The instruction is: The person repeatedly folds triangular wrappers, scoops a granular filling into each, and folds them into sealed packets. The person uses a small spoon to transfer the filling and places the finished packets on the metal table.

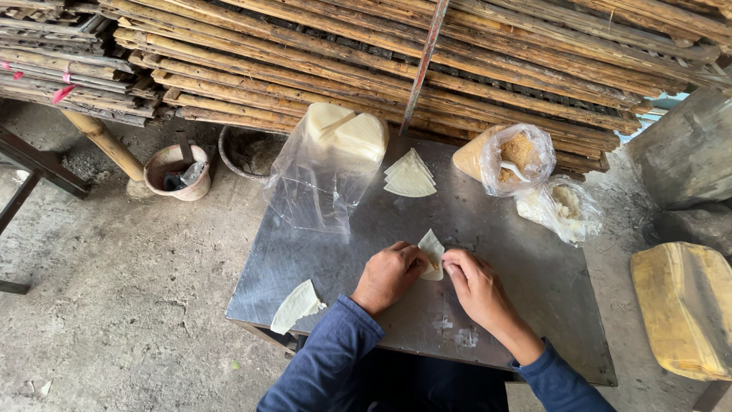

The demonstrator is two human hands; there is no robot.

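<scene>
My left hand (390,275) and my right hand (473,284) meet over a pale wedge-shaped wrapper (431,247) on the grey metal table (534,305), fingers pinching its lower part around a bit of brownish filling. A stack of cut wedge wrappers (410,176) lies further back. A folded pale piece (296,307) rests at the table's front left edge. A clear plastic bag (328,164) with round wrapper sheets stands at the back left.
A bag of brown crumbly filling (511,156) and a bag of white filling (563,206) sit at the back right. Stacked bamboo racks (381,61) loom behind. A small pot (178,172) sits on the concrete floor; a yellow block (686,309) lies at right.
</scene>
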